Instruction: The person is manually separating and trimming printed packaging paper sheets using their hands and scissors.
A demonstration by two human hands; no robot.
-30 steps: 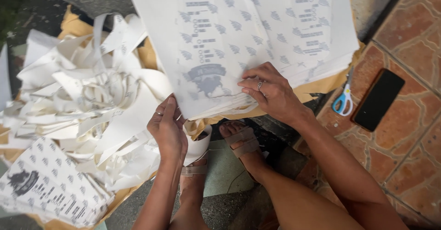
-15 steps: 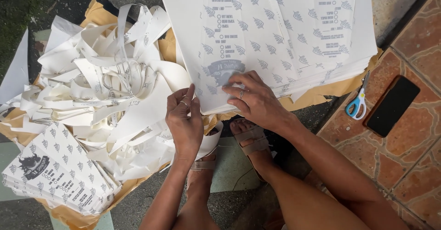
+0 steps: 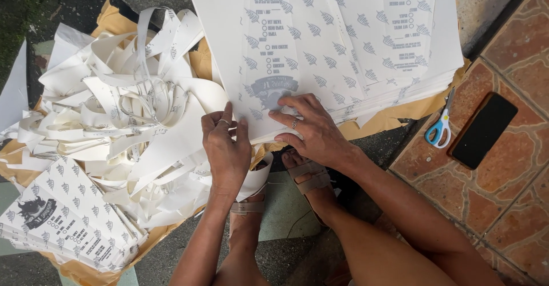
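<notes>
A thick stack of large white printed sheets (image 3: 343, 40) lies in front of me on brown paper. My right hand (image 3: 311, 129) rests flat on the top sheet near its lower edge, fingers spread over a grey emblem. My left hand (image 3: 226, 149) pinches the lower left corner of that stack, fingers curled around the sheet edges. Both hands wear a ring. My sandalled feet (image 3: 303, 174) show below the hands.
A heap of curled white paper offcuts (image 3: 126, 109) fills the left side. A pile of cut printed pieces (image 3: 63, 223) sits at the lower left. Blue-handled scissors (image 3: 440, 129) and a black phone (image 3: 485, 129) lie on the red tiles (image 3: 503, 194) at right.
My left hand has moved up from the offcuts to the sheet stack's corner. My right hand slid slightly along the top sheet.
</notes>
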